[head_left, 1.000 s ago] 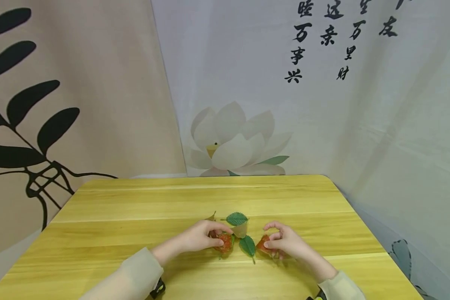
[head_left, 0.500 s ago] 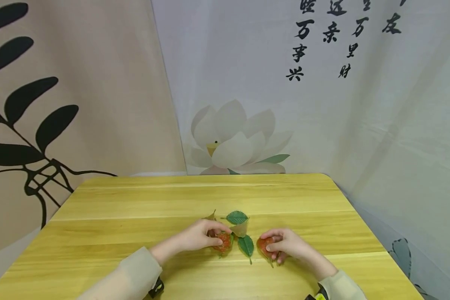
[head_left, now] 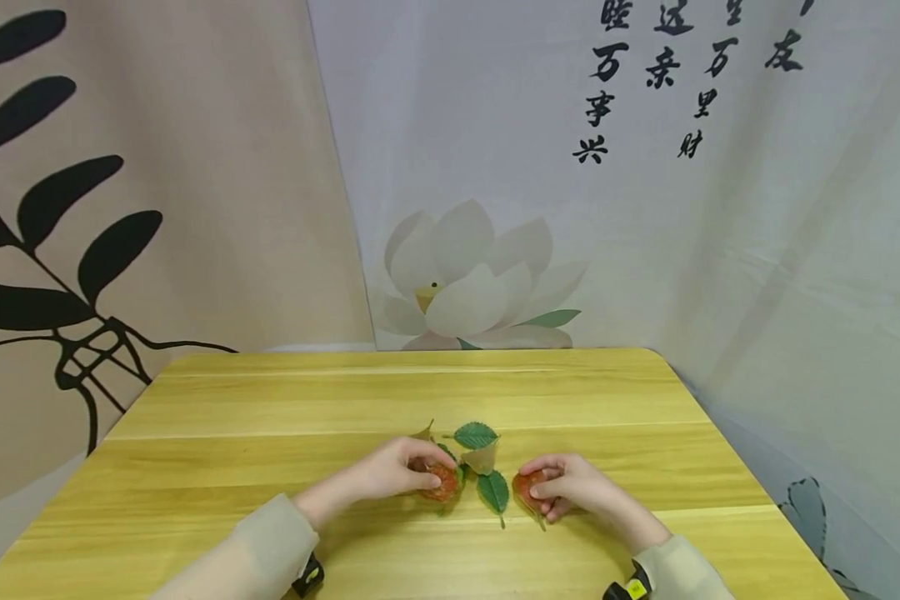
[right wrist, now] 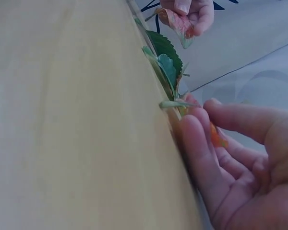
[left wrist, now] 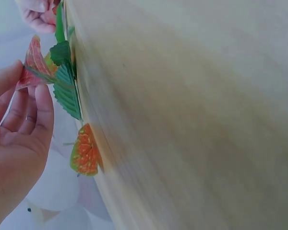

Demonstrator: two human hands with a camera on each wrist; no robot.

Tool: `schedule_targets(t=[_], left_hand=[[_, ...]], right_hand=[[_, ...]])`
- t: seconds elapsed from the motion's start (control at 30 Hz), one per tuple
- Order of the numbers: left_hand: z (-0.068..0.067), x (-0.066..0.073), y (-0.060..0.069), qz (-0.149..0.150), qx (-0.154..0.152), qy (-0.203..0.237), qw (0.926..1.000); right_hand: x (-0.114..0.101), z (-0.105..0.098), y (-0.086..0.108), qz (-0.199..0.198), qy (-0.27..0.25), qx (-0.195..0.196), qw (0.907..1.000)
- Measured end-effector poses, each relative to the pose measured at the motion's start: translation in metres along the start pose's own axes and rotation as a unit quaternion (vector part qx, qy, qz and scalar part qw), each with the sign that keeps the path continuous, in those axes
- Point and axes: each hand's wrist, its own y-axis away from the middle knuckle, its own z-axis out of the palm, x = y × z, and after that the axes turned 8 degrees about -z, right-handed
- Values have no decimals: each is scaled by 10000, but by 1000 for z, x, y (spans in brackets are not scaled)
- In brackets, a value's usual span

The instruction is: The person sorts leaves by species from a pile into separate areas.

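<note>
My left hand [head_left: 393, 468] pinches a red leaf [head_left: 441, 485] between thumb and fingers, left of the table's middle. In the left wrist view this red leaf [left wrist: 36, 67] stands tilted, its stem pointing toward the green leaves. On the other side, my right hand [head_left: 576, 487] pinches a red-orange leaf [head_left: 525, 490], whose stem points toward the near edge. Fingers cover part of that orange leaf [right wrist: 219, 136] in the right wrist view. Between the hands lie a green leaf [head_left: 493, 492], another green leaf [head_left: 476, 435] farther back and a tan leaf [head_left: 481, 458].
A second tan leaf [head_left: 423, 432] shows behind the left hand, and a green leaf there is partly hidden. All lie on a yellow wood-grain table [head_left: 270, 408]. Behind it hangs a printed cloth [head_left: 480, 125] with a lotus and writing.
The right hand's raised fingers have come down onto the red-orange leaf, which has turned so its stem points nearer. The near green leaf shifted slightly. My left hand, with its leaf, moved slightly left.
</note>
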Motion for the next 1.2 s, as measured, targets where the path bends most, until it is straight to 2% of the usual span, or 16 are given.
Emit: schedule_targets(t=[0.27, 0.43, 0.53, 0.67, 0.93, 1.07, 1.2], left_hand=[[-9, 2, 7, -167, 169, 212, 9995], [-20, 3, 16, -149, 356, 299, 9988], [-27, 1, 22, -197, 510, 209, 9983], [-42, -8, 29, -265, 758, -30, 9968], [-75, -28, 47, -370, 1318, -206, 9904], [-94, -40, 56, -557, 1574, -201, 9858], [-115, -55, 68, -911, 1880, 21, 9779]], right_hand=[[0, -3, -3, -35, -306, -32, 9995], [6, -4, -2, 110, -522, 0, 9986], [9, -4, 0, 93, -549, 15, 9984], [11, -4, 1, 2, -540, -18, 9985], [9, -4, -2, -71, -587, -139, 9982], [8, -5, -3, -66, -603, -173, 9980], [6, -5, -4, -77, -580, -201, 9981]])
